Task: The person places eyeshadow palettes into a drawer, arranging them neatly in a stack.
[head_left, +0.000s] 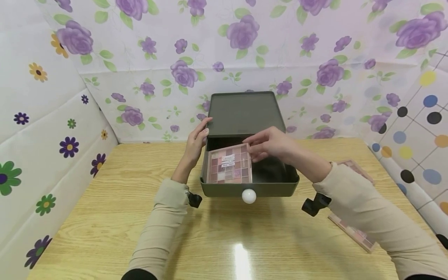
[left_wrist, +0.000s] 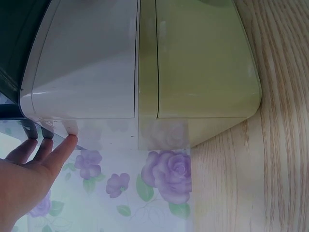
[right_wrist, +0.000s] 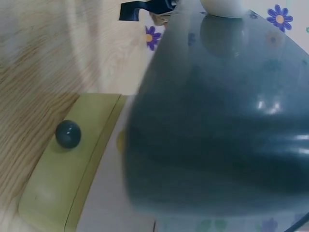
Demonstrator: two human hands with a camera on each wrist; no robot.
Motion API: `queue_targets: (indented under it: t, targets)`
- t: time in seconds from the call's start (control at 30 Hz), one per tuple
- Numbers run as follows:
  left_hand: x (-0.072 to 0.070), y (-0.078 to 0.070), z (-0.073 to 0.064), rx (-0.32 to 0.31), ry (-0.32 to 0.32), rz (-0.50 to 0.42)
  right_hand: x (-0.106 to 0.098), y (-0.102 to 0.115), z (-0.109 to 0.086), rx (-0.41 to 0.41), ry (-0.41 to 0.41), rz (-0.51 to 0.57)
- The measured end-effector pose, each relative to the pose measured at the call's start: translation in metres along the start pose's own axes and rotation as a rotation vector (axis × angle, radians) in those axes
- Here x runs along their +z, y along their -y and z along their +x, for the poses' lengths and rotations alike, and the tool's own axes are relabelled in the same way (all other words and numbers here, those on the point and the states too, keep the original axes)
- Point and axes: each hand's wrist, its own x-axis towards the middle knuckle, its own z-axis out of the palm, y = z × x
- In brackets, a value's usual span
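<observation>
Your right hand (head_left: 276, 146) reaches over the pulled-out drawer (head_left: 224, 190), its bent fingers gripping the palette (head_left: 230, 165) near the far right corner. Your left hand (head_left: 196, 144) is clamped on nothing; its fingers reach out fairly straight, tips touching the side of the cabinet (head_left: 245, 112).

That palette lies within the drawer walls, toward the left, slightly askew. Judging by this, you are partway through: one palette is inside but not yet let go, while the rear palette (head_left: 357, 168) and the near palette (head_left: 353, 233) lie outside on the table (head_left: 122, 202), each partly hidden by your right sleeve (head_left: 353, 198). The drawer is not pushed in.

The palette is a flat pinkish case with a grid of small shade squares and pale lettering. Your drawer is smooth dark green, probably plastic, round-cornered, with a glossy round white knob (head_left: 249, 196). Below it sit a white tier (left_wrist: 87, 63) and a yellow tier (left_wrist: 207, 63), both shiny with softened edges. The tabletop shows streaky, pale wood grain and catches a bright reflection.
</observation>
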Motion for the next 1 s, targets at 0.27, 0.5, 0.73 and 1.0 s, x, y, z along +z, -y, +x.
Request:
queue_targets:
  t: [0.27, 0.5, 0.73, 1.0]
  targets:
    - [0.008, -0.024, -0.008, -0.007, 0.001, 0.013, 0.000, -0.008, 0.000, 0.025, 0.004, -0.078]
    - [0.008, -0.026, -0.007, -0.008, 0.003, 0.019, -0.003, -0.011, -0.003, 0.073, 0.065, -0.146]
    - [0.008, -0.022, -0.007, -0.018, 0.000, 0.011, -0.001, -0.013, -0.003, 0.070, 0.090, -0.183]
    - [0.001, 0.000, 0.001, -0.004, -0.010, -0.008, 0.001, -0.014, -0.006, 0.047, 0.101, -0.235]
